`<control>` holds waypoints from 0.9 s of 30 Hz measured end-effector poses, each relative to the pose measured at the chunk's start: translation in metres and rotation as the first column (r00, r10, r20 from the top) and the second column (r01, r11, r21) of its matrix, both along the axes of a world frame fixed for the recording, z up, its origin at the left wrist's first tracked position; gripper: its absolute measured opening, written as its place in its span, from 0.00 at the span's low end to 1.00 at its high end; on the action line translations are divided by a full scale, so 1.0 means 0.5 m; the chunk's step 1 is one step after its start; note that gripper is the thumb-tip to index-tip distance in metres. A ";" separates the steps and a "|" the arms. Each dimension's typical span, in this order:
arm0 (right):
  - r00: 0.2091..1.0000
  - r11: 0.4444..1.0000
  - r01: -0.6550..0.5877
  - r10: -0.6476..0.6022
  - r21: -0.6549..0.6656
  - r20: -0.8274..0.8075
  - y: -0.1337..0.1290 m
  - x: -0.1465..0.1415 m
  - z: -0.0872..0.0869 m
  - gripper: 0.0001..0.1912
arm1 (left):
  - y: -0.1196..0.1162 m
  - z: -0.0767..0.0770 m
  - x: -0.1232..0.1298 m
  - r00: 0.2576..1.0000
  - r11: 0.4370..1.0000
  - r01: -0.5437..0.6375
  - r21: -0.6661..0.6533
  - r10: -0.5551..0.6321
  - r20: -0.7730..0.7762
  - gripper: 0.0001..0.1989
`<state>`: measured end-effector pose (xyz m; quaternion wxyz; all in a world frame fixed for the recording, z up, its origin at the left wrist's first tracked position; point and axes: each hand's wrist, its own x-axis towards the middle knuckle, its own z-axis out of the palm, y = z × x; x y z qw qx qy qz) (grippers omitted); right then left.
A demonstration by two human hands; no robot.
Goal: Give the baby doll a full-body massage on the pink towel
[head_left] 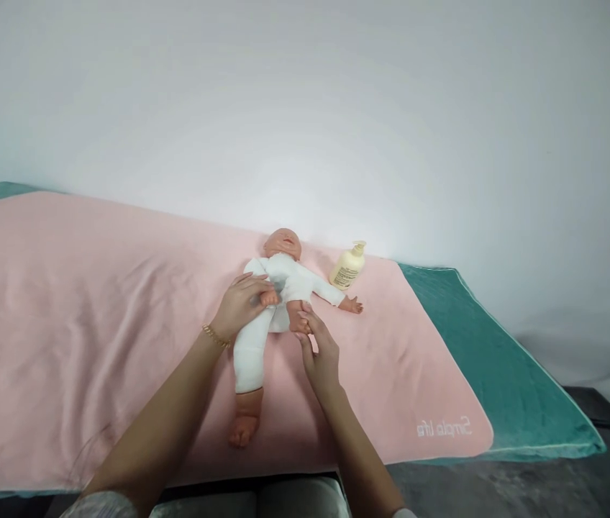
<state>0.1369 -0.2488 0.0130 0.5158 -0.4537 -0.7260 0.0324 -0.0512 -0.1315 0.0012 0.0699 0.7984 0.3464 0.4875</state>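
Note:
A baby doll (283,267) in white clothing lies on its back, its head at the wall end. My left hand (240,303) rests across one of the doll's forearms near its body, fingers stretched out; the doll's small hand (269,297) shows beside my thumb. My right hand (320,356) is closed on the foot (299,320) of the doll's bent leg, pinching it between thumb and fingers. The other leg (249,367) stretches straight towards me. One doll arm (329,289) reaches out to the right. What lies under my left palm is hidden.
A pale yellow pump bottle (347,267) stands tilted near the doll's outstretched arm. Beneath is a pink blanket (121,288) over a teal cover (456,331). A white wall (305,108) rises behind. Grey seating (283,498) shows below the near edge.

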 end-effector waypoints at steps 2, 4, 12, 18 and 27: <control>1.000 1.000 -0.008 0.008 -0.002 -0.003 0.007 -0.004 -0.001 0.20 | 0.003 0.000 0.001 0.999 0.999 0.035 -0.019 -0.035 0.003 0.08; 1.000 1.000 -0.010 0.010 -0.007 -0.008 0.007 -0.007 -0.005 0.20 | 0.004 0.001 0.003 0.998 0.998 0.059 -0.036 -0.058 0.027 0.08; 1.000 0.999 -0.007 0.007 -0.044 -0.018 -0.044 -0.001 -0.020 0.20 | -0.006 0.012 0.001 0.948 0.970 0.093 -0.224 -0.017 0.319 0.09; 1.000 0.994 -0.019 0.021 -0.109 0.017 -0.123 0.021 -0.035 0.23 | 0.015 0.005 -0.018 0.663 0.936 0.051 -0.349 0.230 0.712 0.16; 0.999 0.980 0.003 0.006 -0.200 0.040 -0.222 0.043 -0.083 0.26 | 0.076 -0.053 -0.078 0.047 0.838 0.216 -0.500 0.503 0.863 0.05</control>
